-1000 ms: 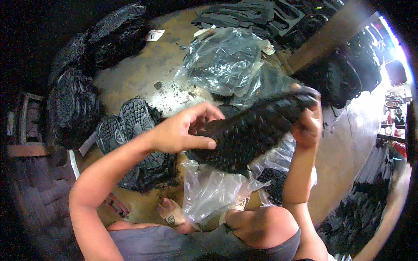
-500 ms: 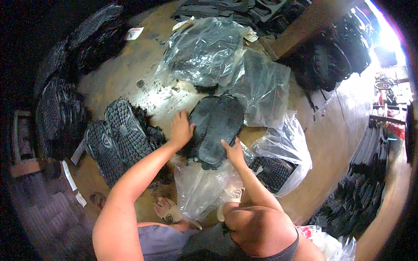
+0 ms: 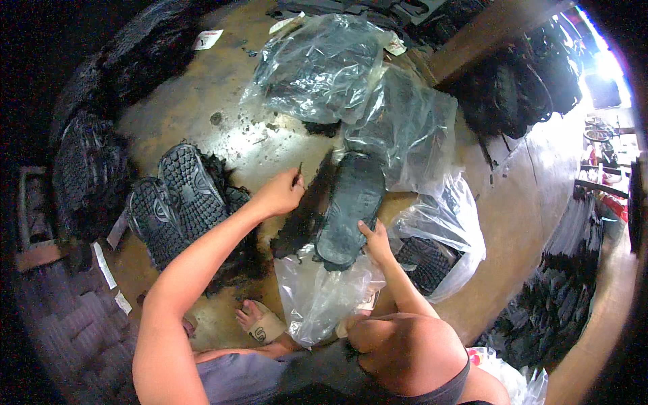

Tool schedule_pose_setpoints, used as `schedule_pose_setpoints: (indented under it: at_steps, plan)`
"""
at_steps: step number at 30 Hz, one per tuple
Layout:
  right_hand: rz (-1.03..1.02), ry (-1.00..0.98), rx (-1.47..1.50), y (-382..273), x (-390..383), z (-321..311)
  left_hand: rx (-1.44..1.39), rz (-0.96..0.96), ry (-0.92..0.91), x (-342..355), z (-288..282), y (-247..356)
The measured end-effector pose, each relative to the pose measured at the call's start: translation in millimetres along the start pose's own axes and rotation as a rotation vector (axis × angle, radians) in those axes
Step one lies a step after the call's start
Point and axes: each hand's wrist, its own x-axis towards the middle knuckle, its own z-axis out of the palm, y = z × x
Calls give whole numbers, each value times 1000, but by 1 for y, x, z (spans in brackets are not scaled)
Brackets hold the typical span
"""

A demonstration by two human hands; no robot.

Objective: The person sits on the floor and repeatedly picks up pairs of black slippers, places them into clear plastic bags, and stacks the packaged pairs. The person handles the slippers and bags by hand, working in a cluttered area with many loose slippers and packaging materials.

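Observation:
My right hand (image 3: 376, 241) grips the lower right edge of a black rubber shoe sole (image 3: 352, 209), thumb on its upper face. The sole stands tilted over the floor, smooth side up. To its left, my left hand (image 3: 280, 194) is closed in a pinch on a small thin dark strip (image 3: 299, 173) that sticks up from the fingers. Dark rubber scraps (image 3: 300, 223) lie between that hand and the sole. Under the sole's lower end spreads a clear plastic bag (image 3: 324, 290). Further left lies a pair of black treaded soles (image 3: 192, 185).
Clear bags holding black soles (image 3: 324, 64) lie ahead. Another open bag (image 3: 466, 233) with a treaded sole (image 3: 426, 263) is at the right. Dark piles of soles (image 3: 94, 175) line the left, with more stacked trimmings (image 3: 547, 310) at the right. A wooden beam (image 3: 496, 37) crosses the upper right.
My left hand has left the sole's upper left edge, closed, and now holds up a dark strip. The sole has shifted right and turned, with my right hand still on it.

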Motion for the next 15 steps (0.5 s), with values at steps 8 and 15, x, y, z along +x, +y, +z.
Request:
schedule_pose_setpoints:
  at_steps: [8,15]
  plan:
    - [46,-39,30,-1,4,5,-240,-80,8,-1,39,-3]
    - [-102,84,-277,-35,-16,18,248,-226,387,-30,124,20]
